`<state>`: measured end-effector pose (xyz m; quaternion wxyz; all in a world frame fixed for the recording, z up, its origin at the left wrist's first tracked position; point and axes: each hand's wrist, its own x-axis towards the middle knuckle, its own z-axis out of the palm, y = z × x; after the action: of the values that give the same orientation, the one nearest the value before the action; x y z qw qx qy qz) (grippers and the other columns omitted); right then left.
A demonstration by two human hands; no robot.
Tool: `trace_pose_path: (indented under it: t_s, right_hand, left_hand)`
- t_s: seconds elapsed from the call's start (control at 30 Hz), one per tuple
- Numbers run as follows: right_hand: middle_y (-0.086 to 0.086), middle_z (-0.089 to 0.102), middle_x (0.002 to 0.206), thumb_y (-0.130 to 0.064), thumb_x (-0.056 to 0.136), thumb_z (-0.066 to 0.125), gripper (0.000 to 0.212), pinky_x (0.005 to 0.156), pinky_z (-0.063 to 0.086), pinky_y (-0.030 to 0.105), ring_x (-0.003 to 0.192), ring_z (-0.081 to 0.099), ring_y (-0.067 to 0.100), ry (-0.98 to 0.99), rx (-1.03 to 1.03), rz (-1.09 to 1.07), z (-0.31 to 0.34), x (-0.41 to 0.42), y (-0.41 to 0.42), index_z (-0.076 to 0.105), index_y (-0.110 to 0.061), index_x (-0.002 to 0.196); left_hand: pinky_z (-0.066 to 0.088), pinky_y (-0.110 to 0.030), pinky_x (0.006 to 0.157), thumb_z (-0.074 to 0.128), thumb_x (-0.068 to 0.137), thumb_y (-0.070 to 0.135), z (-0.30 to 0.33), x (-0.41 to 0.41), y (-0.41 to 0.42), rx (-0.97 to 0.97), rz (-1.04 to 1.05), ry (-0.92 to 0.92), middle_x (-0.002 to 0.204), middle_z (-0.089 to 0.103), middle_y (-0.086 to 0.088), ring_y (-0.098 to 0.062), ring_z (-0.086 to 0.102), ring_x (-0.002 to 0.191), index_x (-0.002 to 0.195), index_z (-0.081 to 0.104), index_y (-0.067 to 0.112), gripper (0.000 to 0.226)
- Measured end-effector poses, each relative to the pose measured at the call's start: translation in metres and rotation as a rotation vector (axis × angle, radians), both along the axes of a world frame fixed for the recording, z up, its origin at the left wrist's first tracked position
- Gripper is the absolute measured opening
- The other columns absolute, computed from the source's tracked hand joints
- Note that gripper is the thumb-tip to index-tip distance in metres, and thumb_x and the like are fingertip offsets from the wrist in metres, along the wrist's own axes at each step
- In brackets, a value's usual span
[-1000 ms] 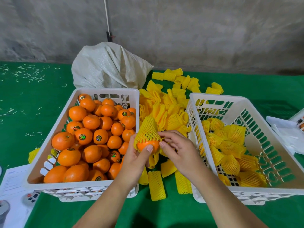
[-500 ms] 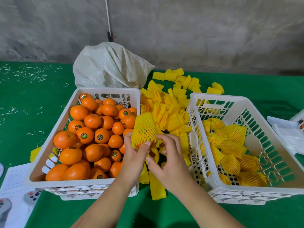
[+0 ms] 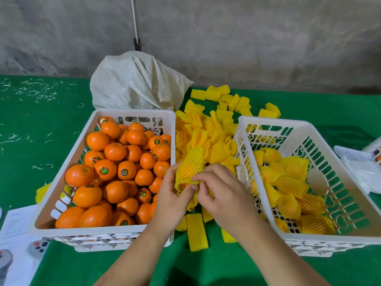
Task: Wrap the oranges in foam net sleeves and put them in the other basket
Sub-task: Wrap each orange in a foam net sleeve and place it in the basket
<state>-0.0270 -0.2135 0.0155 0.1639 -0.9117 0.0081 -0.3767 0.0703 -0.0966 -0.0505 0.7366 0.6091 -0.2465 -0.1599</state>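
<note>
Between the baskets both hands – left hand (image 3: 174, 200), right hand (image 3: 221, 195) – pinch a sleeve (image 3: 190, 165) round one orange – left basket (image 3: 61, 168) still piled with bare fruit, right basket (image 3: 350, 205) part-filled

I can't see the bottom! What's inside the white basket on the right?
Oranges wrapped in yellow foam net sleeves fill the right white plastic basket. Whatever lies beneath them is covered.

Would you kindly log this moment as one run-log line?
stage: sleeving | left hand: holds orange in foam net sleeve | right hand: pinches sleeve's lower edge | position: between baskets | right basket: wrapped oranges inside
</note>
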Motion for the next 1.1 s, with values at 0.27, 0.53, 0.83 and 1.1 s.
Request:
trace_pose_path:
  t_s: [0.27,0.53,0.83,1.1]
  right_hand:
    - [-0.007,0.044,0.14,-0.015,0.092,0.066,0.064,0.089,0.054,0.035,0.122,0.053,0.017,0.263,0.376,-0.075,-0.019,0.001,0.003,0.044,-0.026,0.152]
    - [0.006,0.065,0.103,-0.009,0.09,0.062,0.03,0.069,0.049,0.027,0.082,0.057,0.014,-0.013,0.322,-0.12,-0.03,0.003,0.001,0.073,-0.006,0.119]
    - [-0.022,0.057,0.131,-0.065,0.077,0.068,0.077,0.085,0.052,0.014,0.115,0.06,-0.006,0.27,1.241,0.068,-0.015,0.003,0.001,0.043,-0.042,0.146]
    - [-0.015,0.073,0.114,-0.037,0.077,0.082,0.052,0.082,0.058,0.025,0.103,0.07,0.003,0.223,1.242,0.0,-0.016,0.013,-0.002,0.063,-0.041,0.125]
  left_hand:
    - [0.058,-0.027,0.083,0.083,0.081,0.025,-0.01,0.006,0.001,-0.001,0.021,0.06,0.115,0.07,0.007,-0.012,0.07,0.107,0.126,0.053,0.041,0.057]
    - [0.06,-0.033,0.084,0.089,0.074,0.058,-0.004,0.003,0.001,0.007,0.084,0.062,0.117,0.068,0.01,-0.012,0.069,0.11,0.129,0.052,0.042,0.069]
    - [0.055,-0.019,0.086,0.082,0.089,0.033,-0.008,0.002,0.0,0.125,0.037,-0.121,0.128,0.061,0.023,-0.003,0.065,0.115,0.143,0.035,0.04,0.072]
    - [0.036,-0.048,0.116,0.064,0.084,0.02,-0.01,-0.002,-0.002,0.505,-0.095,-0.529,0.15,0.05,0.011,-0.02,0.044,0.14,0.157,0.036,0.032,0.079]
